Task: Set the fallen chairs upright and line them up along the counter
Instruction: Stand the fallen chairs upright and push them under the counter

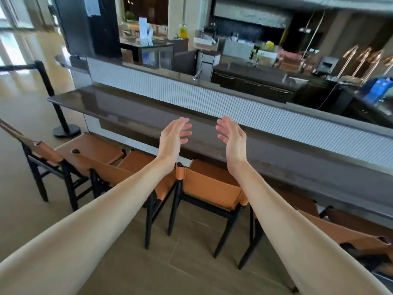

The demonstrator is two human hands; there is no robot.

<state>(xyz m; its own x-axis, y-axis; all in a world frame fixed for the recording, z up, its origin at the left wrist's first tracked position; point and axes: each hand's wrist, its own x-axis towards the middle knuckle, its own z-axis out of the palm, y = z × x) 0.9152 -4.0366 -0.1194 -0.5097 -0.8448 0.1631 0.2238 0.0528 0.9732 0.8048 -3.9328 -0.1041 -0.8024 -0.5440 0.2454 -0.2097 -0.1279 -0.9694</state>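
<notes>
Both arms stretched forward, bare forearms converging toward the middle. Left hand (173,138) raised, palm facing right, fingers straight to slightly relaxed, holding nothing. Right hand (232,137) mirrors it — palm facing left, fingers loosely extended, thumb up. Palms face each other with a clear gap between, not touching. Wrists bent slightly back — both hands free in the air.

No legible text; paper on pillar (91,6) too blurred to read.
</notes>
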